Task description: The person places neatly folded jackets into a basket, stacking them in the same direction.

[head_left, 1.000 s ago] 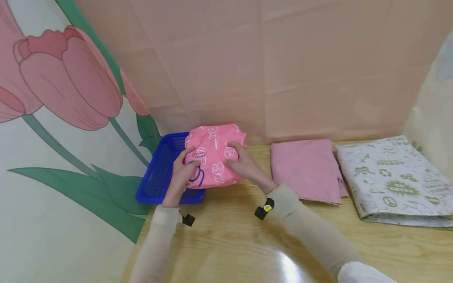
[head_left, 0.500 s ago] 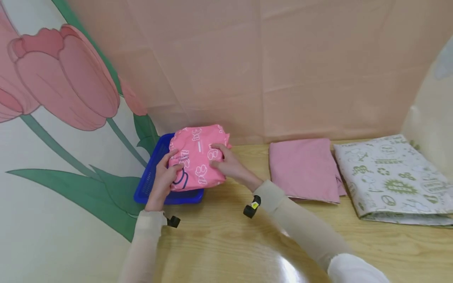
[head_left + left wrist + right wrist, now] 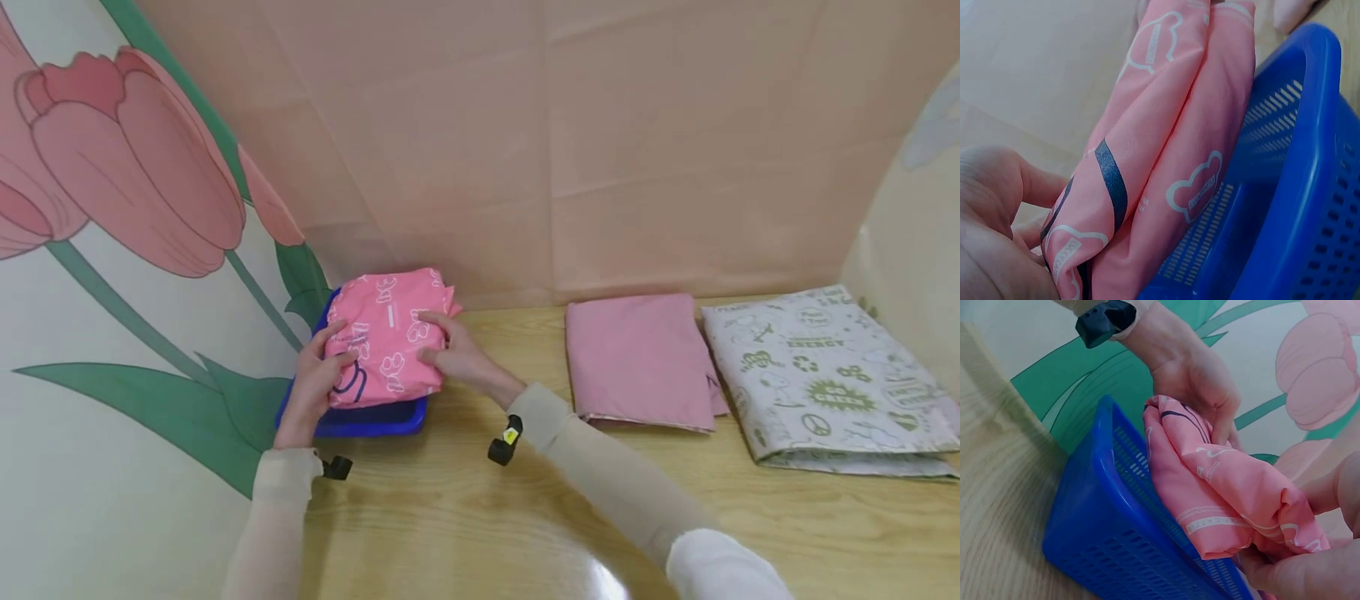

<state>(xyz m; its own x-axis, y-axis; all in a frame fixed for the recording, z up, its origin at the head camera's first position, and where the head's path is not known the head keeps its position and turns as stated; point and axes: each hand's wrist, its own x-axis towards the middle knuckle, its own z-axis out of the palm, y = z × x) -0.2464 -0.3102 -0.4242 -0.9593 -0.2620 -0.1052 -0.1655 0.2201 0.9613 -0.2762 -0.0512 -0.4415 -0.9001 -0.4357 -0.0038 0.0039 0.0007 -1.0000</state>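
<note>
A folded bright pink cloth (image 3: 393, 342) with white bear outlines and a dark blue stripe is held between both hands over a blue plastic basket (image 3: 382, 421). My left hand (image 3: 311, 379) grips its left side, thumb on top. On the opposite side, my right hand (image 3: 461, 354) pinches the edge with thumb and fingers. The left wrist view shows the cloth (image 3: 1147, 150) as a thick folded layer beside the basket's rim (image 3: 1319, 125). In the right wrist view the cloth (image 3: 1210, 481) hangs right at the slotted basket's opening (image 3: 1110, 456). Most of the basket's inside is hidden.
A folded dusty-pink cloth (image 3: 641, 362) lies on the wooden table (image 3: 450, 508) to the right. Beside it is a larger folded white cloth (image 3: 825, 383) with green print. A tulip-patterned wall (image 3: 135, 317) stands close at the left, and a pinkish curtain (image 3: 637, 150) hangs behind.
Both hands have carried the bright pink cloth leftward, from partly beside the basket to over it. Their grip looks the same. The other two cloths stay put.
</note>
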